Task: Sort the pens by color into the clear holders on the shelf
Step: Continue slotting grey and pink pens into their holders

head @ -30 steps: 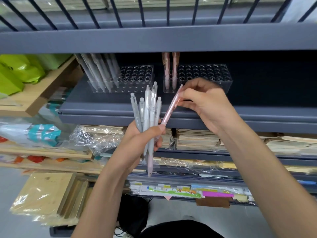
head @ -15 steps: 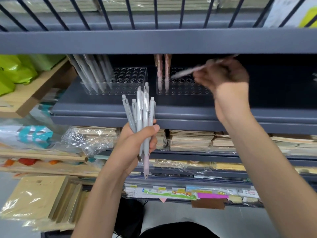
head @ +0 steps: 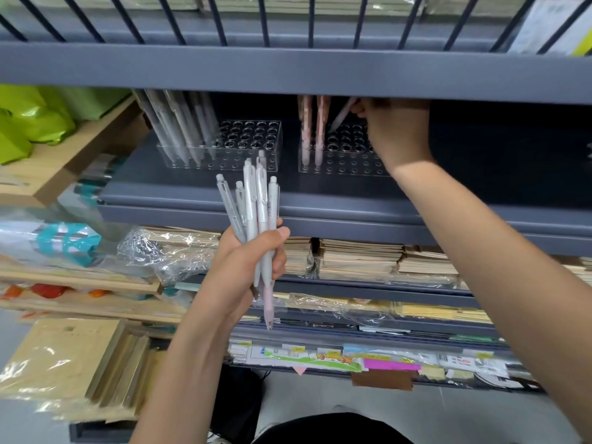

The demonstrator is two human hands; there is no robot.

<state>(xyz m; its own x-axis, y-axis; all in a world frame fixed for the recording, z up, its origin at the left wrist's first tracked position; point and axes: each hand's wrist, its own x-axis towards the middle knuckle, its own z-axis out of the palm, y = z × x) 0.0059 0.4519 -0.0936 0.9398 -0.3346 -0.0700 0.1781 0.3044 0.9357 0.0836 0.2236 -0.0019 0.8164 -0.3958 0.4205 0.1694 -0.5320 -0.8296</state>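
Note:
My left hand (head: 246,267) grips a bundle of pens (head: 256,213), mostly grey with one pink one hanging lowest, below the grey shelf (head: 192,193). Two clear holders with rows of holes stand on that shelf. The left holder (head: 256,149) has several grey pens (head: 179,129) slanting in its left end. The right holder (head: 342,158) has two pink pens (head: 312,129) upright at its left end. My right hand (head: 394,129) reaches under the upper shelf and holds a pink pen (head: 341,115), tip slanting down over the right holder's holes, just right of the standing pink pens.
The upper shelf's front beam (head: 288,75) hangs low over the holders and hides the pen tops. Stacks of wrapped notebooks (head: 358,257) fill the shelf below. Green packets (head: 32,120) and a wooden tray (head: 80,149) sit at left. Wrapped paper pads (head: 64,363) lie bottom left.
My right hand pulled the pink pen out of the bundle, lifted it up to the shelf and turned it tip down over the right holder. The left hand has kept its bundle still.

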